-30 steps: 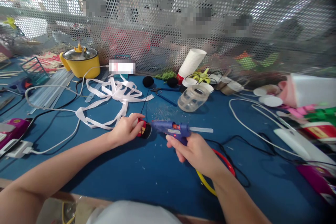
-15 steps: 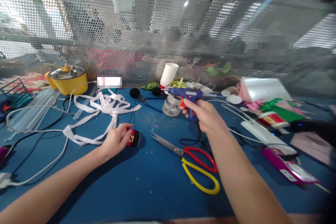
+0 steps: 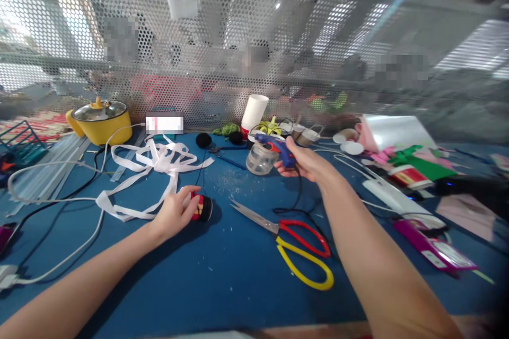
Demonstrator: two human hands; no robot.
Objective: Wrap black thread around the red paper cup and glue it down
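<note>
My left hand [image 3: 175, 213] is closed round a small red, black and white craft piece [image 3: 200, 207] that rests on the blue table [image 3: 222, 275]. My right hand [image 3: 308, 163] reaches out to the far middle of the table and grips a blue hot glue gun [image 3: 276, 146], nozzle pointing left, just above a clear plastic jar [image 3: 260, 159]. The gun's black cord [image 3: 296, 193] trails down toward me. Red and yellow scissors [image 3: 296, 246] lie open on the table between my two arms.
A tangle of white ribbon [image 3: 153, 161] lies at the left, with a yellow pot [image 3: 99, 122] behind it. White cables, a stack of white cups [image 3: 254, 111], black pompoms and craft scraps crowd the back and right. A perforated metal screen [image 3: 238, 53] closes off the far side.
My right hand has carried the glue gun away from the craft piece to the far middle of the table and lowered it by the jar. The scissors came into view. My left hand stayed put.
</note>
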